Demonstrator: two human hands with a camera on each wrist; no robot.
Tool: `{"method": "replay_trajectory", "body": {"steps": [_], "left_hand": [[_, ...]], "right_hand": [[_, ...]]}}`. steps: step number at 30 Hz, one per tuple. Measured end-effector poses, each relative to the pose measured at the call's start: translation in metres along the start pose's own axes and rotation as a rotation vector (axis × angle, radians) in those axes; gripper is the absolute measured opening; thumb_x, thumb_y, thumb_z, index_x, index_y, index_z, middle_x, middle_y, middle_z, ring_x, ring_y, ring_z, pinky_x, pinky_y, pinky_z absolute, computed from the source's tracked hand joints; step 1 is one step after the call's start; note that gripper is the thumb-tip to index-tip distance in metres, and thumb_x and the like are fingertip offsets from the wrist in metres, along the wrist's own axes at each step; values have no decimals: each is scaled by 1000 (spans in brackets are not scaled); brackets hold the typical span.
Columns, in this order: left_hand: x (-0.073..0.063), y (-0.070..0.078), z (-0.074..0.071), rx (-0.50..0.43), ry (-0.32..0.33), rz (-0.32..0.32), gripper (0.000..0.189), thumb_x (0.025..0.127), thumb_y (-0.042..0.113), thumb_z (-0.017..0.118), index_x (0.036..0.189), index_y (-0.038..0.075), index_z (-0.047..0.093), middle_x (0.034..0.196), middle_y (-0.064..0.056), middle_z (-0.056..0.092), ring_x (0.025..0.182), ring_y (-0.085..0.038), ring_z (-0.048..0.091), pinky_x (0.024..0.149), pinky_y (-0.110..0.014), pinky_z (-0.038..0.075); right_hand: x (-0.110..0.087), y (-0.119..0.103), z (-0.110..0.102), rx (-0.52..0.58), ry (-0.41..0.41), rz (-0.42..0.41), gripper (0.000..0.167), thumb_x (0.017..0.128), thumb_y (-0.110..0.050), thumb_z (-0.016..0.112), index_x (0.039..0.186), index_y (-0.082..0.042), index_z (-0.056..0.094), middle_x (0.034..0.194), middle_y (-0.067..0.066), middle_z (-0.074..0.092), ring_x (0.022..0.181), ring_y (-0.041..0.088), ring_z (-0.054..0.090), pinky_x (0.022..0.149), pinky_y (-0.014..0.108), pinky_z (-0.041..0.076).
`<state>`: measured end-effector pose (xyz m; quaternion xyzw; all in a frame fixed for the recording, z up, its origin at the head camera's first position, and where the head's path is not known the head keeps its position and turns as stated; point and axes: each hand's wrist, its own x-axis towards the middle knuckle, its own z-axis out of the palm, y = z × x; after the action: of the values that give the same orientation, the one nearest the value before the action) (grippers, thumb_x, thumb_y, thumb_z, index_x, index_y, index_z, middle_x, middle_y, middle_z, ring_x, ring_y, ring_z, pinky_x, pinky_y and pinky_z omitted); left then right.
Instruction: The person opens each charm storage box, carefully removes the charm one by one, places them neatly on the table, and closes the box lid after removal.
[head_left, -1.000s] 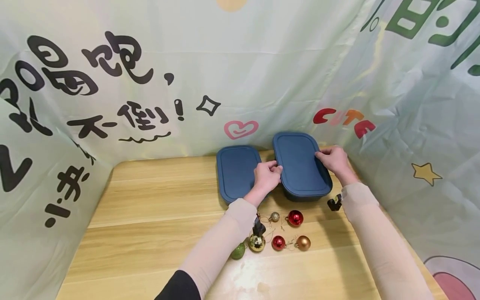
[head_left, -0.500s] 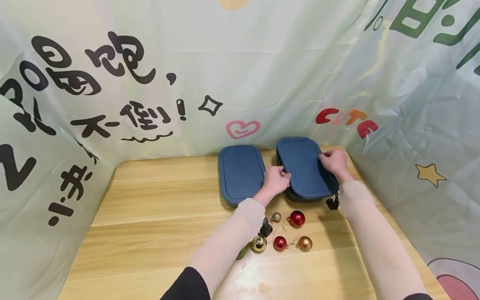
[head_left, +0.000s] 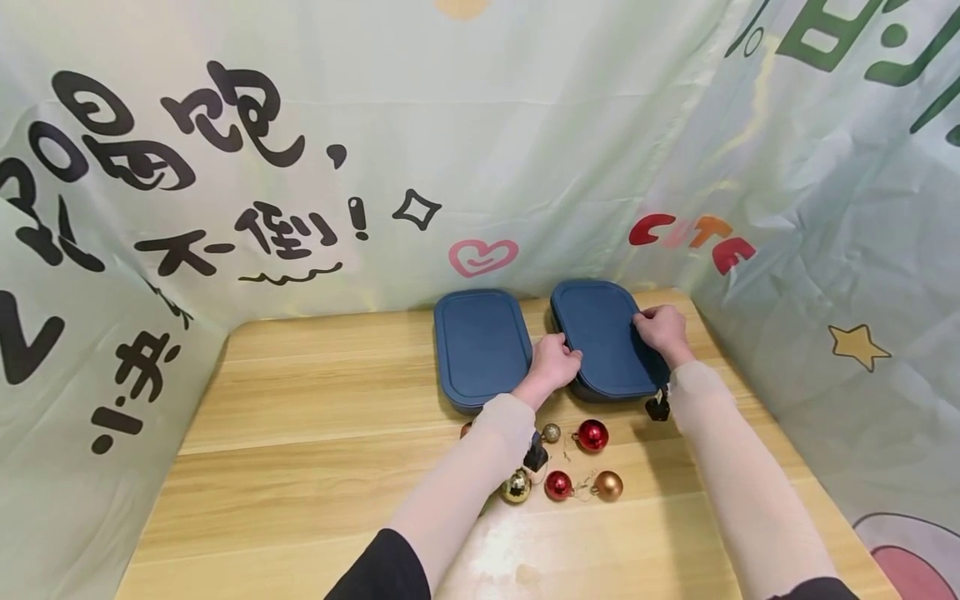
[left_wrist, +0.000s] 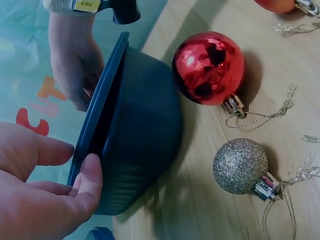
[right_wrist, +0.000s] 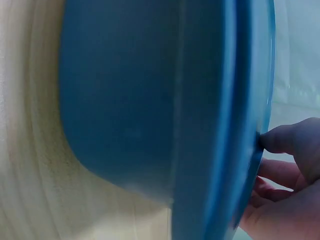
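Both hands hold the dark blue lid of the right-hand storage box. My left hand pinches its left edge between thumb and fingers. On the opposite edge, my right hand grips the rim, thumb on top and fingers beneath in the right wrist view. The lid lies over the box mouth, and a dark gap shows between lid and box rim in the left wrist view. The box's inside is hidden. Close by stand a shiny red ball ornament and a glittery silver-gold one.
Left of this box is a second blue box with its lid on. In front lie a small red ornament, a copper one and a mirrored gold one. Printed cloth walls the wooden table.
The lid has come down and slightly toward me onto the box. My left hand has shifted right and nearer along its edge; the right hand has stayed on the opposite edge.
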<state>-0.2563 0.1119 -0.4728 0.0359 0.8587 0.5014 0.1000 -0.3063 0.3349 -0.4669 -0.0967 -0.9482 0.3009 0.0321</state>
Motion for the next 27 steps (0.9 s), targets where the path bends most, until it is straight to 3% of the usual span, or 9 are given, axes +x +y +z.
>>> {"method": "replay_trajectory", "body": {"steps": [5,8,10,12,14,16,19,24,27], "left_hand": [[-1,1,0,21,7,4,53,104,19,65,153,0,54,118,-12,70,119,-22,64,100,-32,54],[0,0,-1,20,-1,13,50,105,17,63,151,-2,55,102,-12,67,103,-21,62,88,-29,51],[1,0,-1,24,2,27,46,105,16,62,147,-4,58,102,-13,67,102,-22,62,87,-29,50],[3,0,-1,31,-2,39,42,106,14,59,142,-6,61,106,-17,67,106,-25,62,89,-32,51],[4,0,-2,52,0,44,40,106,14,57,141,-7,61,127,-23,66,125,-32,61,101,-37,53],[5,0,-2,64,-2,38,45,107,14,55,148,-5,57,147,-24,59,144,-34,51,116,-40,48],[7,-1,-1,69,-15,19,50,108,16,53,155,-3,49,159,-21,49,154,-33,41,123,-40,41],[8,-2,0,84,-15,3,49,108,16,53,154,-3,51,158,-20,52,152,-32,44,121,-40,43],[8,-2,1,94,-6,-1,43,108,15,54,147,-4,58,151,-21,58,144,-31,53,114,-38,49]], "right_hand": [[1,1,0,7,-6,-3,42,105,-20,53,120,14,73,117,35,71,109,50,66,96,58,54],[1,1,1,10,-11,1,42,105,-21,53,119,14,74,115,34,72,107,49,67,94,58,55],[1,1,2,8,-15,6,43,106,-21,53,120,14,73,116,34,72,107,49,67,94,58,55],[3,1,2,5,-15,8,43,106,-21,53,123,13,72,119,35,71,111,50,66,97,58,54],[4,1,3,-1,-19,10,44,107,-22,52,126,13,71,123,35,70,114,50,65,99,59,54],[6,1,4,-8,-20,8,43,107,-22,52,127,13,70,125,35,69,116,50,65,101,59,53],[6,1,5,-12,-26,10,44,107,-21,52,128,13,69,126,35,69,118,50,64,102,59,53],[7,0,6,-20,-32,23,45,108,-22,52,131,12,68,130,35,67,123,50,61,105,59,51],[7,-1,7,-26,-30,27,45,108,-23,52,133,12,67,133,34,66,127,50,59,107,59,50]]}}
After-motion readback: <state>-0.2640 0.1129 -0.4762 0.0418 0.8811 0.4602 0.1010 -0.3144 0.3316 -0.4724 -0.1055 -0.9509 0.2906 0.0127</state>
